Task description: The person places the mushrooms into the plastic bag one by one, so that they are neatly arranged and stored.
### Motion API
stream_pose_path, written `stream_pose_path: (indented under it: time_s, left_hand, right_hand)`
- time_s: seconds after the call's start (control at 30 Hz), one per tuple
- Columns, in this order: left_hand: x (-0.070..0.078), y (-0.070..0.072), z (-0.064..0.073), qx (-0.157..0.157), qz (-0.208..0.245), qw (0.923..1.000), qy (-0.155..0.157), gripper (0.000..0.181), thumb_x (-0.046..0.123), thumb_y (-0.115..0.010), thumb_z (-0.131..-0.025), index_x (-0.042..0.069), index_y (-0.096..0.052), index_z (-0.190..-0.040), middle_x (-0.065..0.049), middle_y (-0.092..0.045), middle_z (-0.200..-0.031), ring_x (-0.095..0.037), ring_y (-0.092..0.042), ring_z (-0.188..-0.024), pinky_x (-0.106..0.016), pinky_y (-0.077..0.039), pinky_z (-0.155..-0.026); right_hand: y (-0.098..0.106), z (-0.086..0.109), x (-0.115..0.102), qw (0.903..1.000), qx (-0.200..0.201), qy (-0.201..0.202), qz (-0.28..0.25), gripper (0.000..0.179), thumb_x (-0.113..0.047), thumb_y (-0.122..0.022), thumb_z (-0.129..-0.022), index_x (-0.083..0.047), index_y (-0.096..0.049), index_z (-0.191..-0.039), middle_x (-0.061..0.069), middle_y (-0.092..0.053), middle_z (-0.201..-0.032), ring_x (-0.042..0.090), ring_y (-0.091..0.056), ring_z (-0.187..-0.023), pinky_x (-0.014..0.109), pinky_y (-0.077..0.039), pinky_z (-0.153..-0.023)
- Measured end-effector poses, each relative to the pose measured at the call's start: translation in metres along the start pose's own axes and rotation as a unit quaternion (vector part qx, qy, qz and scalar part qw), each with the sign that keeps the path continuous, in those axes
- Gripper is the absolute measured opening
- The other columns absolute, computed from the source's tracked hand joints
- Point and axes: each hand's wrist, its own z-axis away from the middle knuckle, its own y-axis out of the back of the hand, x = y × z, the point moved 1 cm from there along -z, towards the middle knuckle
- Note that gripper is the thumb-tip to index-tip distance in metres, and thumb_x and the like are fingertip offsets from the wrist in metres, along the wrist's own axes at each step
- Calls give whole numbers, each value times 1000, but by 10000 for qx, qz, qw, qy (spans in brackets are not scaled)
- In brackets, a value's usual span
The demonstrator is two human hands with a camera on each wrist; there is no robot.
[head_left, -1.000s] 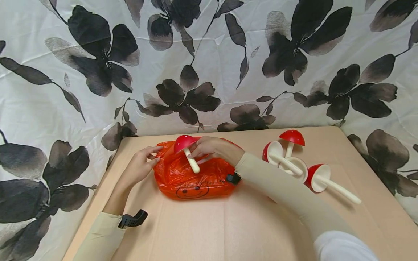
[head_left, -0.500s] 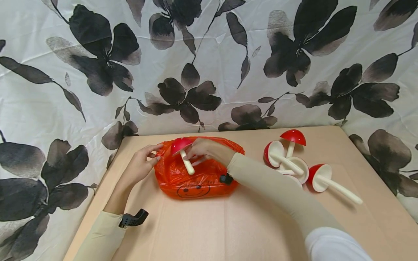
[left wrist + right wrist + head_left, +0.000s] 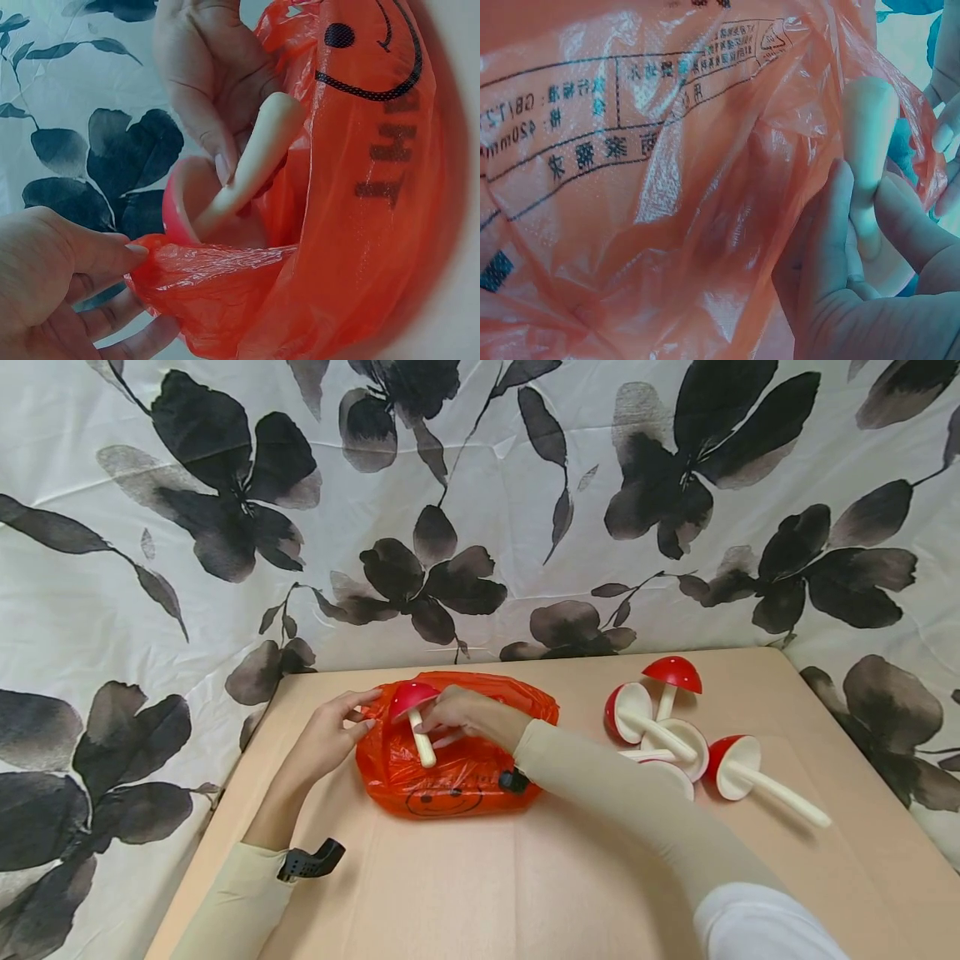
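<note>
A toy mushroom (image 3: 422,742) with a red cap and cream stem is in my right hand (image 3: 474,710), whose thumb and fingers pinch the stem. It is at the mouth of a red plastic bag (image 3: 450,781) lying on the table. My left hand (image 3: 324,742) pinches the bag's left edge between thumb and fingers. In the left wrist view, the mushroom's cap (image 3: 178,202) is behind the held edge of the bag, stem tilted up. The right wrist view has the stem (image 3: 870,135) between thumb and fingers, beside the thin printed bag (image 3: 667,187).
Several more toy mushrooms (image 3: 738,768) lie in a loose group at the right of the table (image 3: 465,885). One red-capped mushroom (image 3: 672,674) is at the back of that group. A white cloth with dark flowers (image 3: 465,460) hangs behind the table.
My right hand has shifted slightly left and down with the mushroom, toward the bag's left edge. My left hand has stayed nearly still on the bag.
</note>
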Motion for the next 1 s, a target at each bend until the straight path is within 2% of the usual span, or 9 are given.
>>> stream_pose_path:
  time_s: [0.17,0.3,0.53,0.73,0.83,1.0]
  left_hand:
    - [-1,2,2,24,-32,10000,-2,47,0,-60,-96,7,-59,-142,-15,-64,-130,-34,-65,-104,-30,-58,-75]
    - [-4,4,4,28,10,10000,49,48,0,-59,-96,7,-58,-143,-16,-64,-131,-35,-65,-105,-28,-58,-75]
    - [-5,5,5,57,29,10000,74,48,-1,-59,-96,8,-59,-143,-16,-64,-130,-35,-66,-104,-25,-57,-73]
    - [-7,6,6,67,-31,9999,83,48,0,-60,-96,9,-59,-143,-15,-64,-131,-35,-66,-104,-26,-57,-73]
    - [-7,6,7,74,-59,9999,86,48,0,-59,-96,9,-59,-143,-15,-64,-130,-34,-66,-104,-26,-57,-73]
    - [-6,6,8,66,-60,9999,124,48,0,-60,-96,9,-59,-143,-15,-64,-130,-34,-65,-105,-28,-58,-74]
  right_hand:
    - [-1,1,3,9995,-279,-136,-13,16,-4,-72,-93,5,-73,-106,16,-76,-99,31,-73,-105,40,-59,-85]
    - [-1,1,6,9987,-459,-189,-81,21,-9,-71,-94,6,-74,-109,21,-75,-107,32,-74,-101,39,-58,-85]
    - [-5,0,7,9987,-447,-169,-156,26,-14,-77,-90,4,-71,-107,22,-74,-110,33,-72,-103,38,-59,-81]
    - [-8,-4,8,9984,-335,-288,-343,25,-11,-70,-95,7,-65,-112,23,-74,-111,34,-72,-104,36,-59,-77]
    - [-10,-5,10,9986,-311,-350,-233,21,-10,-67,-96,7,-67,-109,23,-74,-109,35,-72,-104,36,-60,-76]
    - [-14,-4,13,9984,-398,-369,162,17,-8,-70,-94,5,-74,-105,20,-75,-106,33,-73,-104,40,-59,-82]
